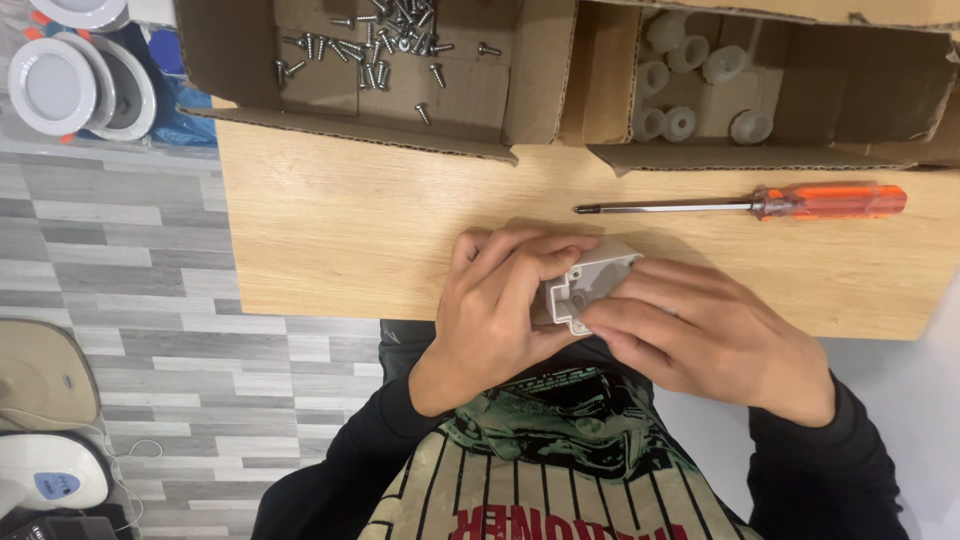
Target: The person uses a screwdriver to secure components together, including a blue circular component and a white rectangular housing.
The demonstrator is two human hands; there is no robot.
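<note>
Both hands meet over the near edge of the wooden table (330, 230), closest to the camera above a striped shirt with dark sleeves. Between them sits a small light-grey plastic box (588, 280), held just above the table's near edge, roughly at its middle. On one side the left hand (495, 315) wraps it, fingers curled over the top and pinching the box's upper edge. From the other side the right hand (705, 335) closes in, its fingers pressed against the box's lower corner and side, so the box is clamped between the two. Beyond the hands, an orange-handled screwdriver (745, 204) lies flat on the table, well apart from them. Along the far edge stand two open cardboard boxes: one (240, 50) toward the far left corner holding loose screws (375, 45), the other (880, 100) toward the right holding white plastic fittings (690, 90).
</note>
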